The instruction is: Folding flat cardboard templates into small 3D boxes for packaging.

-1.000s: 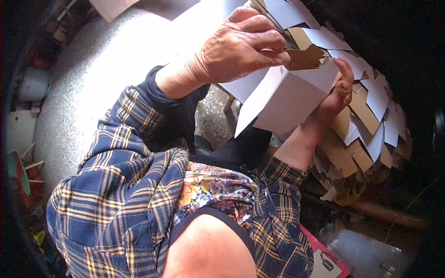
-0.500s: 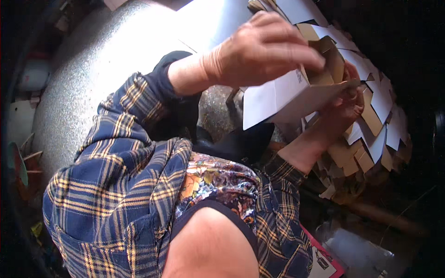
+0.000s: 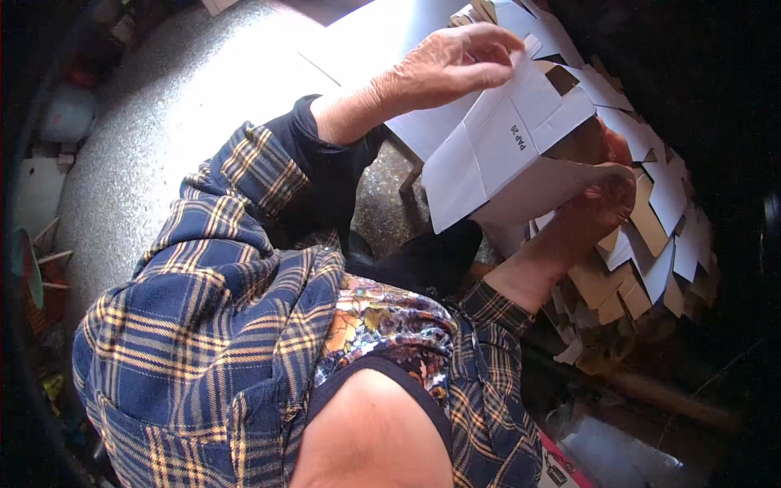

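White carton [image 3: 508,150], brown inside, part-folded, tilted btwn my L hand [image 3: 460,67] & R hand [image 3: 612,183]; open end nearest my R hand, one flap [image 3: 537,91] up at L fingertips, wide panel [image 3: 455,185] slanting below L hand.

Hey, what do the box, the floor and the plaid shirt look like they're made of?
Box: probably paperboard, smooth white outside, with crisp fold lines. Floor: perhaps terrazzo, given its grey speckles; glare leaves the polish uncertain. Shirt: woven cloth, maybe cotton, matte, with soft creases and stitched seams.
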Motion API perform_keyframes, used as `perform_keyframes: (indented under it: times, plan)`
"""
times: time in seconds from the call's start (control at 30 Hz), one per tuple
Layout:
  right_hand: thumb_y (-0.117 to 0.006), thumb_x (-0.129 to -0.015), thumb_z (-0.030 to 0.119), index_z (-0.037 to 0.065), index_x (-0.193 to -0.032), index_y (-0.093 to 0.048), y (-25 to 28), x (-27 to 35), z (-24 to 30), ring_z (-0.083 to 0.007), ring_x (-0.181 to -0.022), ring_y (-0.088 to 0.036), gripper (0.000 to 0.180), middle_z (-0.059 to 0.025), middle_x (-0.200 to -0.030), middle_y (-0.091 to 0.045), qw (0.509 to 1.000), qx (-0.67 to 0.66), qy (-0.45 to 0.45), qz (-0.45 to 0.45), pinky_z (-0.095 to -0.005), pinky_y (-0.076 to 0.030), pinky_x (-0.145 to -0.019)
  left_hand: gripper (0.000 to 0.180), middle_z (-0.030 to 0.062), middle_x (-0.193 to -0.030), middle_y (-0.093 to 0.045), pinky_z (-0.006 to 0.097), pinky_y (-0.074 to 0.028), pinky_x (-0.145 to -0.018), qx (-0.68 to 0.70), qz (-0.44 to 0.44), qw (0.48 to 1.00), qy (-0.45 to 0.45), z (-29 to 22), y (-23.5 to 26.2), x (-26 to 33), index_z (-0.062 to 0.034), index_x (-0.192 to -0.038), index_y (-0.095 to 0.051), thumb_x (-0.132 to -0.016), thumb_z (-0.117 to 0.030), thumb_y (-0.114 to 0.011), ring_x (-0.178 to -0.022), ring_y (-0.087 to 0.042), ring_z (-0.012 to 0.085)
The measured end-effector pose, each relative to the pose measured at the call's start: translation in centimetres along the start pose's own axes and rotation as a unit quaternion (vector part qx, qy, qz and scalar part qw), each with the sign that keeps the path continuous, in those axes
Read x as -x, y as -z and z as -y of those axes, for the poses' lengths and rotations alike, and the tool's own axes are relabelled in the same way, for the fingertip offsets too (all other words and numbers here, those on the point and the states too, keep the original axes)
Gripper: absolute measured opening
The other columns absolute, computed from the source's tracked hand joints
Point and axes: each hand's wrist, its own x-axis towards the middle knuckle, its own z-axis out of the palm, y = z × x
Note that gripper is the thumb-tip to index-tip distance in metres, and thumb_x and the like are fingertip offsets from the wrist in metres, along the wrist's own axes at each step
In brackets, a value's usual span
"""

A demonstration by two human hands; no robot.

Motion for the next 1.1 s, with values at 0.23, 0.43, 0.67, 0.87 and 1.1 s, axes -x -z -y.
perform_keyframes:
  times: [0.23,0.43,0.67,0.87,1.1]
  plan:
    - [-0.066,-0.086,0.028,-0.001,-0.080,-0.062,1.1,-1.9,-0.8,-0.0361,-0.114,-0.056,0.030,-0.0236,-0.114,-0.060,0.967,0.070,0.197,0.144,-0.0511,-0.043,-0.101,0.051,0.0107,-0.100,-0.067,0.035,-0.047,-0.096,0.163,0.015,0.986,0.025,-1.2,0.5,-0.4,-0.0046,-0.111,-0.065,-0.085,-0.049,-0.065,-0.100,-0.063,0.0220]
    - [-0.067,-0.085,0.033,0.000,-0.078,-0.062,1.3,-3.4,0.3,-0.0343,-0.110,-0.058,0.034,-0.0219,-0.111,-0.061,0.933,0.220,0.275,0.077,-0.0517,-0.043,-0.099,0.036,0.0087,-0.102,-0.067,0.033,-0.048,-0.094,0.166,0.026,0.985,-0.029,0.3,2.2,-1.2,-0.0072,-0.113,-0.066,-0.091,-0.036,-0.061,-0.098,-0.063,0.0189]
    - [-0.069,-0.083,0.028,0.001,-0.080,-0.068,-0.3,-3.1,-1.4,-0.0310,-0.104,-0.061,0.027,-0.0190,-0.112,-0.061,0.945,0.204,0.241,0.082,-0.0451,-0.046,-0.094,0.019,0.0035,-0.085,-0.063,0.036,-0.043,-0.086,-0.217,0.032,0.947,-0.235,-0.5,1.9,-1.9,-0.0143,-0.097,-0.069,-0.090,-0.031,-0.062,-0.095,-0.058,0.0193]
    - [-0.065,-0.086,0.023,0.001,-0.081,-0.067,-0.5,-3.0,-3.5,-0.0253,-0.102,-0.059,0.023,-0.0156,-0.103,-0.063,0.979,0.131,0.143,0.070,-0.0373,-0.044,-0.091,0.014,0.0059,-0.086,-0.066,0.038,-0.047,-0.081,-0.270,0.003,0.950,-0.161,-2.4,1.6,-1.9,-0.0120,-0.093,-0.066,-0.091,-0.017,-0.053,-0.088,-0.062,0.0236]
    - [-0.061,-0.086,0.012,0.000,-0.081,-0.065,0.5,-3.7,-5.3,-0.0218,-0.092,-0.059,0.013,-0.0131,-0.094,-0.063,0.981,0.125,0.133,0.066,-0.0365,-0.045,-0.089,0.029,0.0111,-0.085,-0.068,0.041,-0.047,-0.083,-0.379,0.046,0.924,0.022,-1.7,-0.3,-2.8,-0.0137,-0.096,-0.070,-0.090,-0.038,-0.055,-0.085,-0.067,0.0289]
